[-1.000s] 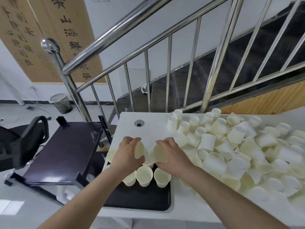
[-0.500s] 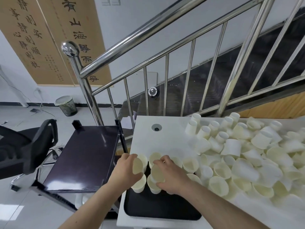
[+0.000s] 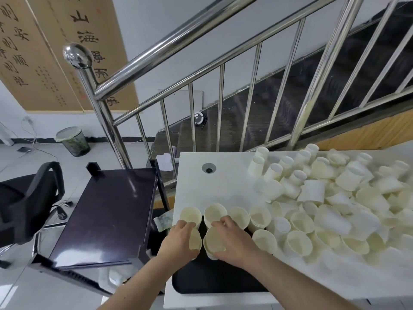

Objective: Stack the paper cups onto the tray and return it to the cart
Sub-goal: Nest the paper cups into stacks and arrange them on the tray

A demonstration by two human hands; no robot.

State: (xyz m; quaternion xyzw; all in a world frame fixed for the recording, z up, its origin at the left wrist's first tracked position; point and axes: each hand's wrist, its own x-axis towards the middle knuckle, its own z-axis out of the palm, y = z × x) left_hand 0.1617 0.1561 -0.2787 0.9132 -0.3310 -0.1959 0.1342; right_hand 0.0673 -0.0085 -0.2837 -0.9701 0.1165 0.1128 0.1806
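Head view, catalogue of contents. White worktop (image 3: 223,180): black tray (image 3: 214,280) at its 7 o'clock corner. Left hand (image 3: 178,240): grip curled round a paper cup (image 3: 195,239) over the tray's far end. Right hand (image 3: 234,240): grip curled round a second cup (image 3: 213,240), just beside the first. Upright cups (image 3: 239,217) in a row at 12 o'clock of the hands. Loose cup heap (image 3: 335,198) at 3 o'clock. Dark cart (image 3: 105,218) at 9 o'clock of the worktop.
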